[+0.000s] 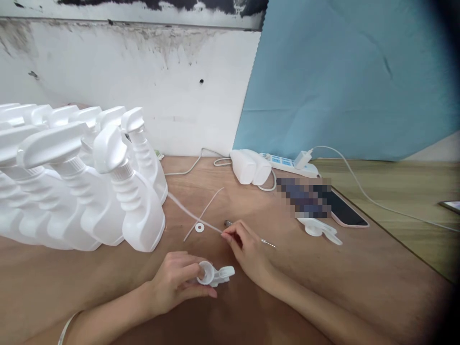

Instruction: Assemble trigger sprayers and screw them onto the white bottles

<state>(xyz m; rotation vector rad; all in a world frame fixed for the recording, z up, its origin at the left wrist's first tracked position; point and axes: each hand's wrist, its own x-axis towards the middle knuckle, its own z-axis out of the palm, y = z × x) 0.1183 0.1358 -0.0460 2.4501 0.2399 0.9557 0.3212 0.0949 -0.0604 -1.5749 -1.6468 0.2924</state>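
My left hand (181, 278) grips a white spray trigger head (215, 276) low over the table, its round collar opening turned up toward me. To the right, my right hand (246, 247) pinches the near end of a thin pale tube (194, 214), which stretches back toward the bottles. A second thin tube (206, 208) lies across under it on the wood. Beside their crossing rests a small white washer (200, 227). A slim metal tool (268, 243) lies partly hidden behind my right hand.
Rows of white spray bottles (143, 215) crowd the left. Two white containers (250, 166) stand near a power strip (287, 164) with a charger and cables. At right lie a phone (347, 211), a blurred-out patch and a loose white trigger part (319, 229).
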